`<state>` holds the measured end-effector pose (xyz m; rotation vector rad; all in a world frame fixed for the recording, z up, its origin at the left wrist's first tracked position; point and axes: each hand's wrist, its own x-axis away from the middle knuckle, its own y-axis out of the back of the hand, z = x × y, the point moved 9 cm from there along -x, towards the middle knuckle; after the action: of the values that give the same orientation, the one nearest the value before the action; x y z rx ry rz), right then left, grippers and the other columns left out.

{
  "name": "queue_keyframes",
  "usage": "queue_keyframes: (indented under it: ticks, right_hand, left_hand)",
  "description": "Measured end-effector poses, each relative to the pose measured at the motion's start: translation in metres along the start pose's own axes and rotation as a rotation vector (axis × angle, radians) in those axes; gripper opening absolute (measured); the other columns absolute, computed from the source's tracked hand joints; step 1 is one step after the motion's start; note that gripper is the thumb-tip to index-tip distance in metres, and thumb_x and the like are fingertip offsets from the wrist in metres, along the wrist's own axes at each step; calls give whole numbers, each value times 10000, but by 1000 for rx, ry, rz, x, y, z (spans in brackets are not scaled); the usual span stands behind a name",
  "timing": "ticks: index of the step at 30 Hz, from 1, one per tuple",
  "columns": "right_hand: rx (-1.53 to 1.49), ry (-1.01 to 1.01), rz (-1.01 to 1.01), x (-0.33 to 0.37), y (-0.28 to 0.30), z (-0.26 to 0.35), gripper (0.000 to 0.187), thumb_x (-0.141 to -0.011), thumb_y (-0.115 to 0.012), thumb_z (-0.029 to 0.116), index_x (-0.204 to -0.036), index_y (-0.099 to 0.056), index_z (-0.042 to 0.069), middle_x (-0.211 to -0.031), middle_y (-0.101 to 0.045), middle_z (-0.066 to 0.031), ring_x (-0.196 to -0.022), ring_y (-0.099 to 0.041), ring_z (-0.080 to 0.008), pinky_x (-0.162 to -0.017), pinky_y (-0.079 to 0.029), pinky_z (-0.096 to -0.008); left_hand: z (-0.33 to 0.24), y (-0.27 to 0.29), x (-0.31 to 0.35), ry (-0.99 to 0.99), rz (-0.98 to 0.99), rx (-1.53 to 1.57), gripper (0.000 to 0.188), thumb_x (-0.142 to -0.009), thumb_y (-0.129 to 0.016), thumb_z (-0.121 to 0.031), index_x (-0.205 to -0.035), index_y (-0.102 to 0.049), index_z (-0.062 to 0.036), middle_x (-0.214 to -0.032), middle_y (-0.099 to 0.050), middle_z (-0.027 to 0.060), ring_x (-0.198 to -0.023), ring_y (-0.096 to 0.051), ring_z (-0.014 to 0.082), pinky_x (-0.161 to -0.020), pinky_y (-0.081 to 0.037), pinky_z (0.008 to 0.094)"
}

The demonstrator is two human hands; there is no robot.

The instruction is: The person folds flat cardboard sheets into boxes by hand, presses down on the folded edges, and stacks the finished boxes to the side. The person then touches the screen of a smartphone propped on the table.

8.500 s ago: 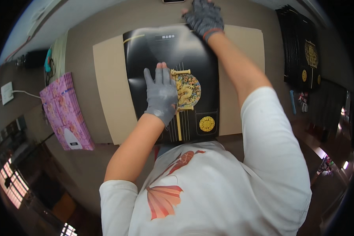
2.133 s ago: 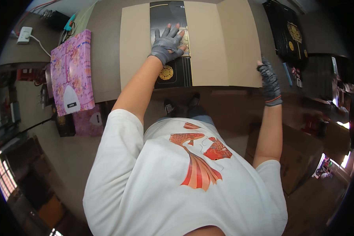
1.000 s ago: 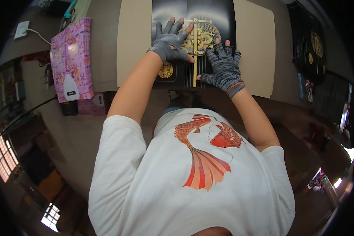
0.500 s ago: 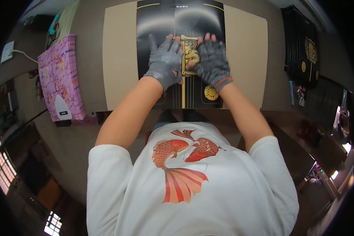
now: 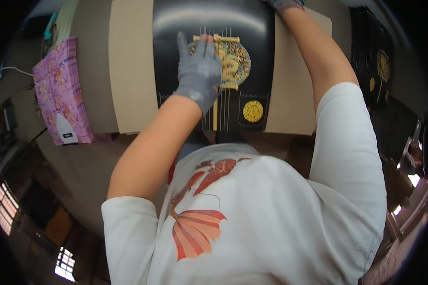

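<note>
A glossy black sheet-like piece (image 5: 178,71), perhaps a bag or a cover, lies with gold lines and a yellow round motif on its lower right. At its middle sits a round, multicoloured and gold dragon-like emblem (image 5: 235,64) with gold bars. My left hand (image 5: 198,71), in a grey glove with some bare fingertips, rests flat on the emblem's left half and hides it. My right hand (image 5: 286,4), also gloved, is at the top edge, past the sheet's right side. Its fingers are out of sight, so whether it holds anything is hidden.
Beige cardboard (image 5: 131,71) lies beneath the black sheet and sticks out on both sides. Purple flowered packs (image 5: 62,85) stand stacked at the left. More black pieces with gold motifs (image 5: 373,57) are piled at the far right. A white cable (image 5: 14,70) runs at the far left.
My right hand has left the emblem and gone up and right to the top edge, uncovering the emblem's right half. My left hand stays on the emblem.
</note>
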<state>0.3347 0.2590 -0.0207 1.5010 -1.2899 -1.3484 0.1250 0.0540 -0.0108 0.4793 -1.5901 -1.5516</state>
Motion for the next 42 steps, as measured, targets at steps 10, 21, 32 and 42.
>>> queue_keyframes:
  ticks: [10,21,32,42]
  right_hand:
    - [-108,499,114,225,46,59,758,-904,-543,537,-1480,-392,67,-1537,-366,-199,-1441,-318,-356,-1143,-221,-574]
    - [-284,134,254,428,88,39,815,-823,-667,490,-1471,-404,71,-1504,-400,-173,-1407,-315,-424,-1105,-206,-655]
    - [-1572,-890,134,424,66,4,704,-836,-733,81,-1445,-385,24,-1262,-553,-126,-1090,-595,-241,-891,-521,-363]
    - [-1742,-1143,424,424,40,-30,255,-927,-681,333,-936,-614,87,-733,-605,-31,-463,-586,-166,-398,-484,-320]
  left_hand:
    - [-1,4,-4,39,174,-80,1036,-585,-866,-485,-1427,-463,-35,-1549,-368,125,-1468,-288,243,-1128,-96,708]
    - [36,-36,24,-102,-26,219,1213,-639,-701,-758,-1557,-245,-109,-1633,-180,129,-1510,-144,325,-1153,-113,661]
    - [58,-79,172,370,-632,1284,640,-919,-570,-117,-1479,-319,62,-1494,-381,268,-1406,-361,347,-1155,-293,388]
    - [-46,-117,77,311,14,1930,523,-908,-574,-111,-1391,-419,14,-1176,-622,136,-1047,-623,212,-911,-518,350]
